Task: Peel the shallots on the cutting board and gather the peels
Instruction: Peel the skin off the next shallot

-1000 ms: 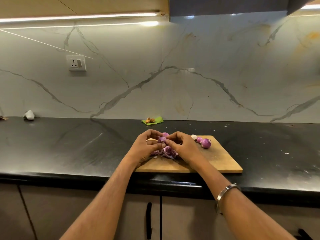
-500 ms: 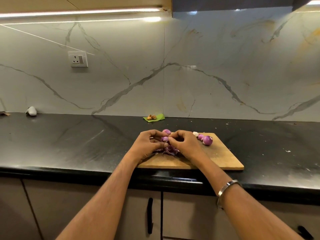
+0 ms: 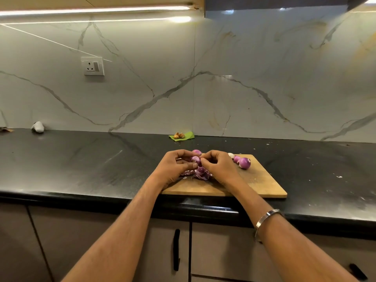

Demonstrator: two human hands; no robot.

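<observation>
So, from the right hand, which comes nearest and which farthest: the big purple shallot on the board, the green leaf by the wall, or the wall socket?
Measured from the right hand:
1. Big purple shallot, just to its right on the cutting board.
2. Green leaf, behind it against the wall.
3. Wall socket, far up on the left.

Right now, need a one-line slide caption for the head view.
Both hands, left hand and right hand, grip a shallot above a pile of peels on the cutting board.
</observation>
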